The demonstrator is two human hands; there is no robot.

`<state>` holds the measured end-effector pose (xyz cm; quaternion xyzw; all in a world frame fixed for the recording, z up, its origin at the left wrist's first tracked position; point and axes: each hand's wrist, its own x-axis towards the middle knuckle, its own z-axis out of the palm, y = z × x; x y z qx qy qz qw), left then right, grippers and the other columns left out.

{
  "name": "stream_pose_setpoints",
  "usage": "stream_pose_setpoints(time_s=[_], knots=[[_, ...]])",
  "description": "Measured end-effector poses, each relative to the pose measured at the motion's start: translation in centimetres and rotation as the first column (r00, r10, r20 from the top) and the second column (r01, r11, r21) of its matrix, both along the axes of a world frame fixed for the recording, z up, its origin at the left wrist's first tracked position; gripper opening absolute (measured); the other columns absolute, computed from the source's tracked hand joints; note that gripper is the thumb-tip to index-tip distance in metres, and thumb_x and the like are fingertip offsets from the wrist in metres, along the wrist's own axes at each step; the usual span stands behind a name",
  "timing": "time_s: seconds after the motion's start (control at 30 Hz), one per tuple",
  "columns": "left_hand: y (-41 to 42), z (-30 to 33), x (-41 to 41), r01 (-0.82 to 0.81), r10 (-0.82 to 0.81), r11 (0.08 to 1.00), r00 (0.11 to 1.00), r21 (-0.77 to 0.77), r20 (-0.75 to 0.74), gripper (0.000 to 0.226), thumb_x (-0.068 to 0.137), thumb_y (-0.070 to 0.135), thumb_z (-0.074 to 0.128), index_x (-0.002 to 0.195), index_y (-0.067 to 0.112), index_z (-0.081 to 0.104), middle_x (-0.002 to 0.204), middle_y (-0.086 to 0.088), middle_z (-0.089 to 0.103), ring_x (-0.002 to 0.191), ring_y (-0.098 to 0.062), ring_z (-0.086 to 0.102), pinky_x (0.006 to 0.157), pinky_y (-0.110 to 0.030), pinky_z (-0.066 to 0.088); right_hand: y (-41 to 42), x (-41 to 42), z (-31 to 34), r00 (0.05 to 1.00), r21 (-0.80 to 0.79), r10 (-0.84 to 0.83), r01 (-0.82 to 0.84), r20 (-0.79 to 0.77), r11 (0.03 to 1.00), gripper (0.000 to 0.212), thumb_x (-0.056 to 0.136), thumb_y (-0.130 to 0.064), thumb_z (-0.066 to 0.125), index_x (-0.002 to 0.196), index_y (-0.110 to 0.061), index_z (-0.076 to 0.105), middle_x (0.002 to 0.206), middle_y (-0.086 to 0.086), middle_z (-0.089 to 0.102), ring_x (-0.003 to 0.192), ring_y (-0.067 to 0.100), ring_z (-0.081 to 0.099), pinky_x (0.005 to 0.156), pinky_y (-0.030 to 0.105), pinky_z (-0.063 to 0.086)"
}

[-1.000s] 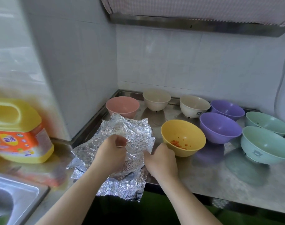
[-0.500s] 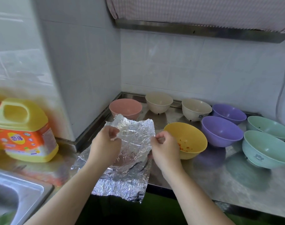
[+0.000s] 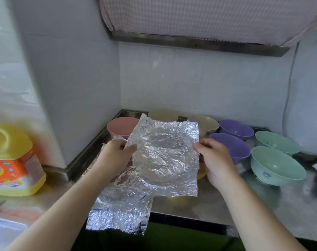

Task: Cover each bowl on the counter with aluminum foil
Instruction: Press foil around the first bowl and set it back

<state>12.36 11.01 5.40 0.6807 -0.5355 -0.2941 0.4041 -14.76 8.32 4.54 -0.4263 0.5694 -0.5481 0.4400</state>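
While pinched at its two side edges, held up flat: foil sheet (image 3: 165, 156), wrinkled, with a round rim mark already pressed into it. Left hand (image 3: 116, 156) gripping the left edge between thumb and curled fingers; right hand (image 3: 214, 160) doing the same on the right edge. Hanging over the yellow bowl (image 3: 202, 173), of which only a sliver shows under the sheet's right side, so probably meant for that one.

Left of and below the yellow bowl, on the table (image 3: 262, 205): spare foil pile (image 3: 121, 201), its near end drooping off the front edge. Beyond the yellow bowl toward the wall: pink bowl (image 3: 122, 126) and two cream bowls (image 3: 163, 115) (image 3: 205, 124). To the right of it: two purple bowls (image 3: 230, 145) (image 3: 236, 129), then two green bowls (image 3: 277, 165) (image 3: 277, 142). All of them open, none covered yet. Far left of the yellow bowl, beyond the wall corner: yellow jug (image 3: 11, 160).

To do this step well, likely best: centre the round mark over the rim, lower level with even overhang all round, then fold the edges down under the lip with gentle, even pressure. Thin and crinkled stuff, so apt to tear if pulled tight.
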Motion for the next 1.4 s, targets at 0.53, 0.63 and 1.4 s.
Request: stream_pose_setpoints(time_s=[0.53,0.63,1.4], knots=[[-4.7,-1.4,-9.6,0.001,-0.002,0.996,1.000,-0.084,-0.018,0.054,0.110,0.033,0.045,0.061,0.009,0.048,0.050,-0.005,0.051,0.046,-0.022,0.047,0.046,-0.030,0.028,-1.2,-8.4,-1.3,0.833,0.088,0.027,0.026,-0.553,0.996,0.040,0.100,-0.022,0.068,0.065,-0.010,0.052,0.056,0.001,0.051,0.051,0.016,0.042,0.058,0.032,0.030],[-5.4,-2.1,-9.9,-0.010,0.011,0.999,0.999,-0.047,0.039,0.057,0.111,0.036,0.043,0.063,0.005,0.052,0.057,-0.012,0.056,0.052,-0.026,0.049,0.050,-0.032,0.031,-1.7,-9.1,-1.8,0.822,0.089,0.037,0.016,-0.569,0.996,0.041,0.101,-0.023,0.067,0.064,-0.010,0.053,0.057,0.004,0.048,0.053,0.019,0.039,0.059,0.034,0.030],[-6.6,-3.7,-10.5,0.054,-0.052,0.992,0.998,0.117,-0.021,0.041,0.103,0.028,0.056,0.066,0.010,0.051,0.041,0.000,0.053,0.030,-0.009,0.047,0.035,-0.019,0.033,-2.3,-7.9,-3.4,0.931,0.129,0.016,0.034,-0.366,0.991,0.041,0.103,-0.020,0.065,0.065,-0.003,0.063,0.051,0.000,0.049,0.043,0.010,0.039,0.046,0.015,0.034]])
